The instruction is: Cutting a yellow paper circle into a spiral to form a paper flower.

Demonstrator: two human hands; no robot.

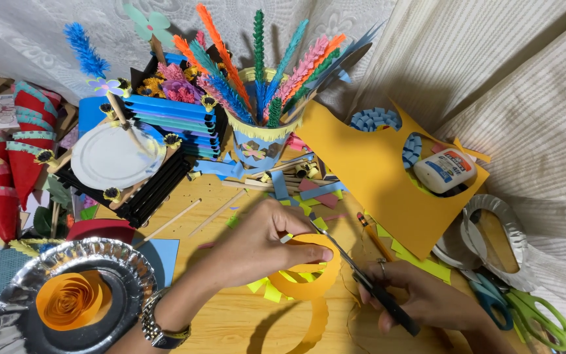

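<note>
- Lace curtain and ribbed cloth hang around a wooden desk crowded with paper craft.
- At the middle, just above the desk's bare wood, sits an orange paper ring, a flat band cut from card, with yellow-green fringed scraps showing beneath its lower left edge.
- One person's left hand pinches the ring at its top right, thumb and fingers closed on the band.
- Their right hand is closed around the handles of dark scissors, whose blades run up and left to the ring's upper edge near the left fingertips.
- It looks to me like a cutting step, with the blades set at the band's rim; I would judge that any further cut calls for the left hand to turn the ring steadily and keep fingertips out of the blades' line.
- Just right of the blades lies a pencil, among more yellow-green offcuts.
- Beyond it, an orange card sheet with round holes cut out carries a white glue bottle.
- Behind the hands stands a paper cup full of fringed paper stems in many colours.
- At lower left, a foil plate holds an orange paper rose.
- At lower right lie green-handled scissors beside blue-handled ones.
</note>
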